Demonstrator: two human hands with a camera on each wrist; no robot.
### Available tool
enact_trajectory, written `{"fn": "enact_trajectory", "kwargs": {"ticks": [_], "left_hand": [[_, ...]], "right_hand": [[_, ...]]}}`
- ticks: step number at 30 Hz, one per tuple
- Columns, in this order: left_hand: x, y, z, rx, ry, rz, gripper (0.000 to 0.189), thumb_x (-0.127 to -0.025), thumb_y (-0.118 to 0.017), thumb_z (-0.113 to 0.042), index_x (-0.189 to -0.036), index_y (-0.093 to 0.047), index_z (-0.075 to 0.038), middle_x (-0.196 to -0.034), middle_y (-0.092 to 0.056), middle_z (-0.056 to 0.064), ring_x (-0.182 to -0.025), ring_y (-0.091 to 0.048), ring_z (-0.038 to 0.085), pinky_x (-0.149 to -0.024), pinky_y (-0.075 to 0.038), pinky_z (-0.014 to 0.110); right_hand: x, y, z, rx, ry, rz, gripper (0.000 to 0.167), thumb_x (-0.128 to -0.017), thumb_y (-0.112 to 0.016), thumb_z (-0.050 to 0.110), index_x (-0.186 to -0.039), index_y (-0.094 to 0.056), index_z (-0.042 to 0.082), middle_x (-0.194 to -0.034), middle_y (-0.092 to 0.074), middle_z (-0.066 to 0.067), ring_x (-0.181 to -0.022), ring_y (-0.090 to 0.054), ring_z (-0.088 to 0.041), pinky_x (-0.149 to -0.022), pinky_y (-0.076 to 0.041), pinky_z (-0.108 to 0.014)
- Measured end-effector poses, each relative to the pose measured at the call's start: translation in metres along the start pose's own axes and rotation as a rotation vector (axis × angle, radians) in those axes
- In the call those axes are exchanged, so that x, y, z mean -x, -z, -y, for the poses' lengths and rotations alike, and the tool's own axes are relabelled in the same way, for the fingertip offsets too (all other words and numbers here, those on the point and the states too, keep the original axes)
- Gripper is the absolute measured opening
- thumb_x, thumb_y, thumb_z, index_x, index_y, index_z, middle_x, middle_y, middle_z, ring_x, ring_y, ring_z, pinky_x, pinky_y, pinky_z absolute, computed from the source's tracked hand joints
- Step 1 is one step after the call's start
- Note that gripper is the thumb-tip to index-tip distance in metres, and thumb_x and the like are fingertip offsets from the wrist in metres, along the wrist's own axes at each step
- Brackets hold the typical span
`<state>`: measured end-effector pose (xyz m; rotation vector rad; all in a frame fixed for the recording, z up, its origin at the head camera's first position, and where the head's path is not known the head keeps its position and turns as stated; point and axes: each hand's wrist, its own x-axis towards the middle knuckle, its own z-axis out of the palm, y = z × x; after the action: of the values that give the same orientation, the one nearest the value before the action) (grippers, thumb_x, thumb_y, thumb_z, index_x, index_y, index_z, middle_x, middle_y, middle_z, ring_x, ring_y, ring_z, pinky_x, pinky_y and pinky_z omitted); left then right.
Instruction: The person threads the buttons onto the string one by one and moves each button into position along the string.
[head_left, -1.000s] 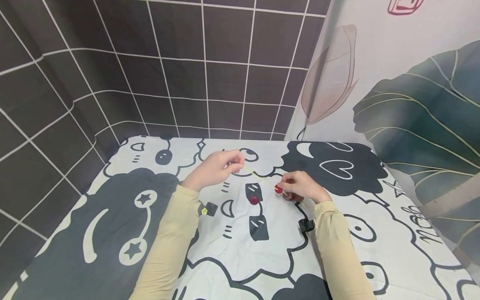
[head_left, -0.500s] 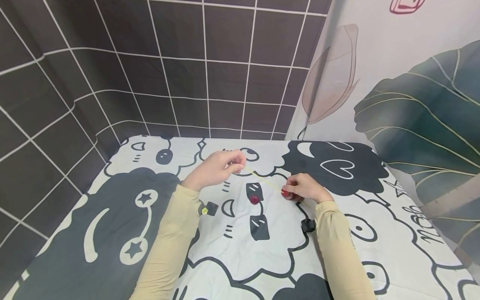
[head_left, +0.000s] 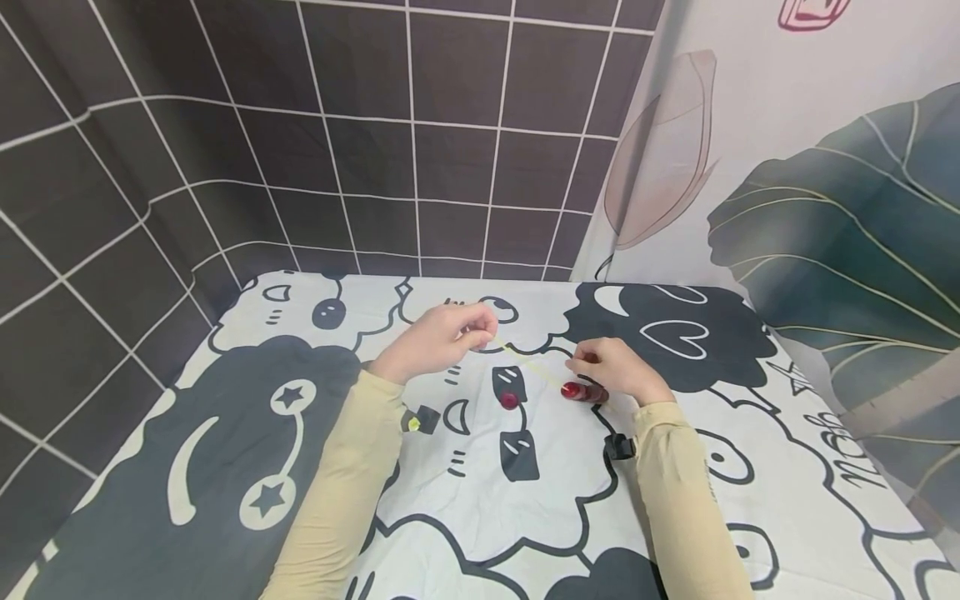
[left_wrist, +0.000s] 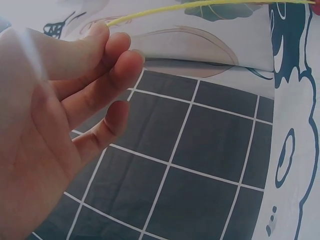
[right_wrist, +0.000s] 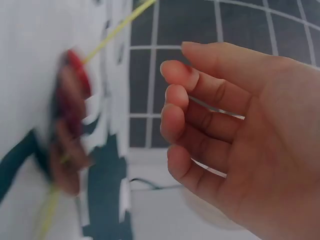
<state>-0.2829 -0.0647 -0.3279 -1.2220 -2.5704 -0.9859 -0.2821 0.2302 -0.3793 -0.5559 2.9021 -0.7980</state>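
My left hand pinches the end of a yellow cord between thumb and forefinger, the other fingers loosely curled. From there the cord slants down to the right, through a red bead and several brownish beads strung together. In the right wrist view these beads are blurred, with yellow cord coming out at both ends. Just beside and above them is my right hand, its fingers loosely bent, thumb apart from them and nothing held. A loose dark red bead lies on the cloth between the forearms.
A black-and-white cartoon-print cloth covers the table. A dark grid-patterned curtain hangs behind and to the left, a leaf-print curtain to the right. Small black devices sit at the wrists.
My right hand has let go of the red bead, which slid along the cord down to the right against the brownish beads. My left hand has shifted slightly right, still pinching the cord.
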Motion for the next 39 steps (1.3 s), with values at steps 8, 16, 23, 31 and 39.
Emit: {"fn": "enact_trajectory", "kwargs": {"ticks": [8, 16, 23, 31, 39], "left_hand": [[-0.001, -0.005, 0.000, -0.020, -0.010, -0.015, 0.003, -0.093, -0.059, -0.010, -0.090, -0.059, -0.011, -0.082, -0.066, 0.001, -0.073, -0.057, 0.010, -0.071, -0.047, 0.025], [-0.003, -0.010, -0.002, -0.066, -0.006, -0.020, 0.004, -0.093, -0.058, -0.009, -0.090, -0.059, -0.012, -0.081, -0.064, 0.000, -0.073, -0.055, 0.011, -0.071, -0.045, 0.025], [-0.006, -0.014, -0.001, -0.137, -0.043, -0.034, 0.003, -0.093, -0.060, -0.010, -0.090, -0.059, -0.011, -0.078, -0.064, -0.001, -0.068, -0.052, 0.011, -0.069, -0.043, 0.024], [-0.007, -0.017, -0.002, -0.178, -0.088, -0.028, 0.003, -0.093, -0.062, -0.013, -0.091, -0.059, -0.012, -0.076, -0.064, -0.002, -0.064, -0.052, 0.009, -0.067, -0.044, 0.023], [-0.005, -0.012, -0.001, -0.072, 0.069, 0.147, 0.026, -0.091, -0.066, -0.027, -0.111, -0.056, -0.013, -0.089, -0.068, -0.001, -0.079, -0.062, 0.012, -0.074, -0.048, 0.026]], "right_hand": [[0.005, 0.010, 0.036, 0.015, 0.166, -0.149, 0.011, -0.092, -0.062, 0.014, -0.085, -0.067, 0.007, -0.076, -0.060, -0.002, -0.067, -0.048, -0.011, -0.065, -0.042, -0.027], [0.001, -0.005, 0.067, -0.126, 0.245, -0.250, 0.018, -0.097, -0.057, 0.027, -0.103, -0.068, 0.014, -0.098, -0.070, 0.000, -0.089, -0.062, -0.014, -0.080, -0.049, -0.034], [-0.003, -0.018, 0.081, -0.294, 0.279, -0.203, 0.022, -0.097, -0.057, 0.021, -0.115, -0.064, 0.011, -0.098, -0.074, -0.004, -0.095, -0.068, -0.018, -0.084, -0.050, -0.034], [-0.002, -0.019, 0.084, -0.237, 0.240, -0.260, 0.011, -0.091, -0.065, 0.017, -0.099, -0.068, 0.010, -0.085, -0.072, -0.004, -0.081, -0.062, -0.016, -0.063, -0.046, -0.025], [-0.003, -0.018, 0.080, -0.219, 0.221, -0.265, 0.008, -0.091, -0.065, 0.015, -0.095, -0.070, 0.011, -0.084, -0.071, -0.004, -0.079, -0.060, -0.016, -0.062, -0.046, -0.025]]}}
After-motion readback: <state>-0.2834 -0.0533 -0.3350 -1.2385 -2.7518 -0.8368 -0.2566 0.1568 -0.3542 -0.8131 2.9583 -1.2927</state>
